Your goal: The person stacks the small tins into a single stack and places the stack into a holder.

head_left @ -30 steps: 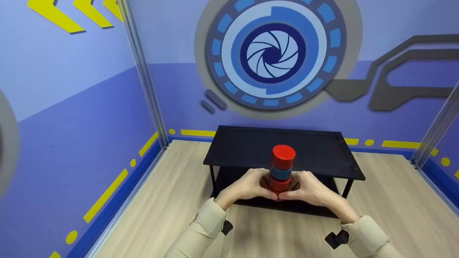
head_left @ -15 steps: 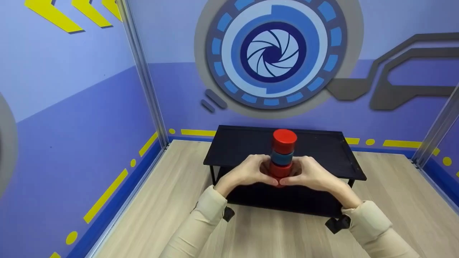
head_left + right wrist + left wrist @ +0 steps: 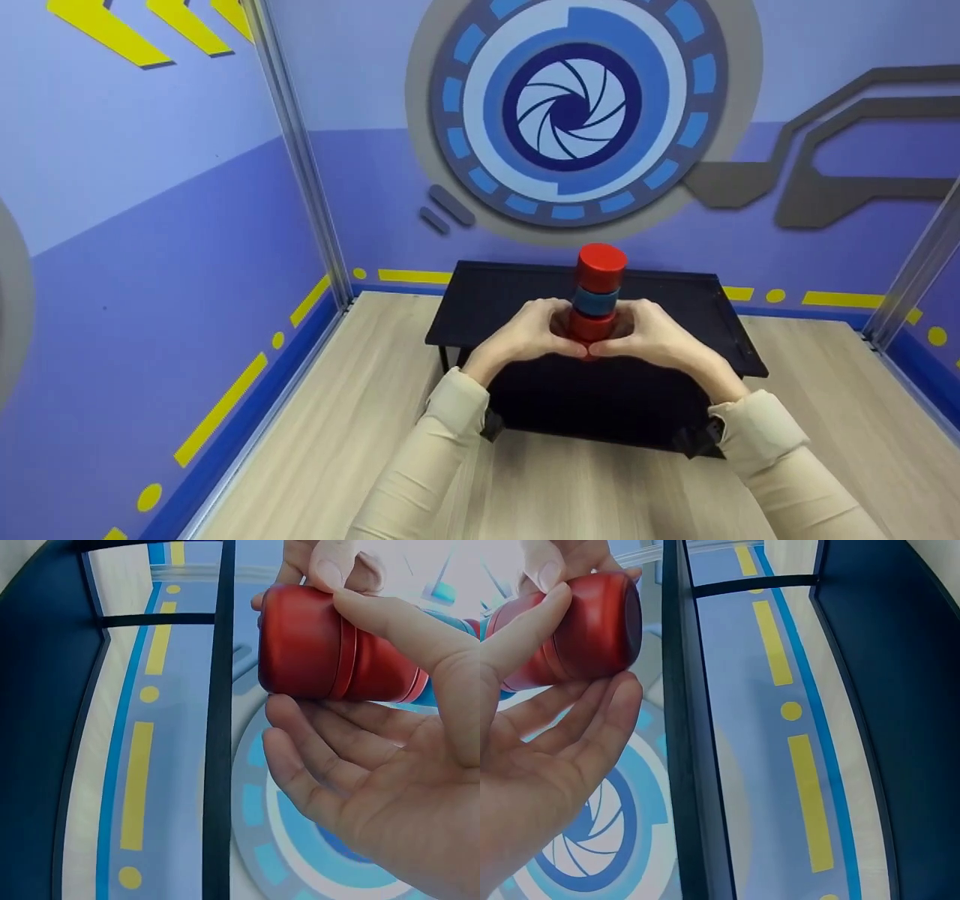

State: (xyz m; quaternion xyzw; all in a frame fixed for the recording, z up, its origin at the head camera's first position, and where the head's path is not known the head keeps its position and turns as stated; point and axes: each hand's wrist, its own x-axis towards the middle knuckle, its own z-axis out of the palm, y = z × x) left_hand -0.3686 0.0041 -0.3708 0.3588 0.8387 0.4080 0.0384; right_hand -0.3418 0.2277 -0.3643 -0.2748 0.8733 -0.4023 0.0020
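Observation:
Between both hands, a red cylindrical container (image 3: 601, 270) with a blue band round its middle stands nearly upright. My left hand (image 3: 536, 330) holds its lower part from the left, fingers bent behind and thumb in front. From the other side my right hand (image 3: 652, 334) grips the same lower part, and the thumb tips meet at the front. The left wrist view shows the container's smooth red base (image 3: 592, 630) with fingers beneath it. A narrow seam rings the red body (image 3: 307, 645) in the right wrist view. Both hands overlap the black rack's top in the head view.
The black two-tier rack (image 3: 517, 300) stands on the wood-grain table (image 3: 360, 405) by the back wall. Its lower tier (image 3: 600, 405) sits below the hands. Blue-purple panels (image 3: 180, 225) with yellow marks and metal corner posts (image 3: 296, 150) enclose the table.
Both hands have lifted the container together, from in front of the rack's front edge to higher over its top in the head view. The grip looks the same.

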